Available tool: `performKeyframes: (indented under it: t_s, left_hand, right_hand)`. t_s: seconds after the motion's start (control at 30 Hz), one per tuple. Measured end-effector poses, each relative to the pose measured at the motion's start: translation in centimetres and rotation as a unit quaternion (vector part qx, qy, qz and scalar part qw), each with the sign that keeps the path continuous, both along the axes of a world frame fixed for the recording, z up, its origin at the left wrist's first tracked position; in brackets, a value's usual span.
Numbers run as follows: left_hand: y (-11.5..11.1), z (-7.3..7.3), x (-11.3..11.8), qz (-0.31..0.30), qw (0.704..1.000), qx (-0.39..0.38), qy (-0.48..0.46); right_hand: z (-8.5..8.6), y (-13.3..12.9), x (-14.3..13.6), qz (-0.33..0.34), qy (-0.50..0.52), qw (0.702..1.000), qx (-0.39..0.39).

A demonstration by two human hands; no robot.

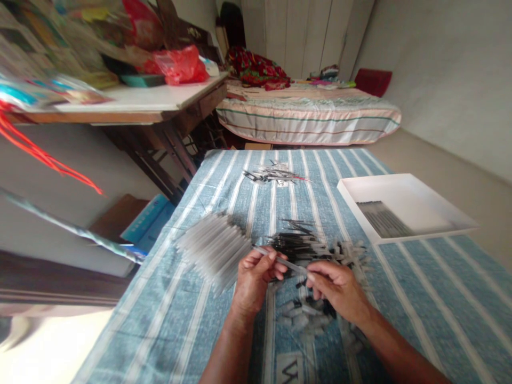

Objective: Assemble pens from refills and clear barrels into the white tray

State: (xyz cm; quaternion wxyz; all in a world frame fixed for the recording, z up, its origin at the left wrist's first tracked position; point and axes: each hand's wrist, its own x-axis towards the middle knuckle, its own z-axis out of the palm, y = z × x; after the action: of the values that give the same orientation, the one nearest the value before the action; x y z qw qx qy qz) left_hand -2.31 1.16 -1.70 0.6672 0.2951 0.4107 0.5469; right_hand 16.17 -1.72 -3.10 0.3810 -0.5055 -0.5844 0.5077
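Observation:
A slim grey translucent pen spans the gap between my two hands. My left hand pinches it near its left end with thumb and fingers. At its right end, my right hand has thumb and fingers closed on it; the tip there is hidden. Left of my left hand lies a neat pile of clear pen barrels. Thin black pen parts are heaped just behind my hands. Small clear and black caps are scattered behind my right hand, with more translucent pieces between my forearms.
A shallow white box at right holds a row of grey pens. Several thin black and red pieces lie near the far edge of the striped tablecloth. Beyond stand a cluttered desk and a bed.

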Motion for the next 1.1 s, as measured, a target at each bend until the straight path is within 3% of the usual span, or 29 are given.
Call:
performKeyframes:
  t_s: [0.4,0.63,0.83,0.97,1.1]
  left_hand:
    - [0.1,0.1,0.0,0.037,0.999,-0.031,0.017]
    - [0.0,-0.3,-0.2,0.031,0.999,-0.026,0.012]
    - [0.1,0.4,-0.3,0.047,0.998,-0.031,0.018]
    - [0.3,0.8,-0.6,0.068,0.997,-0.026,0.029]
    - [0.5,0.8,-0.5,0.054,0.997,-0.026,0.050]
  right_hand:
    - [-0.4,0.0,-1.3,-0.043,0.004,0.998,0.042]
    - [-0.7,0.1,-1.7,-0.039,0.018,0.998,0.041]
    - [0.2,0.3,-2.2,-0.016,0.013,0.999,0.041]
    - [2.1,1.2,-2.6,0.022,-0.107,0.985,0.131]
    - [3.8,2.5,-2.9,0.059,-0.283,0.929,0.232]
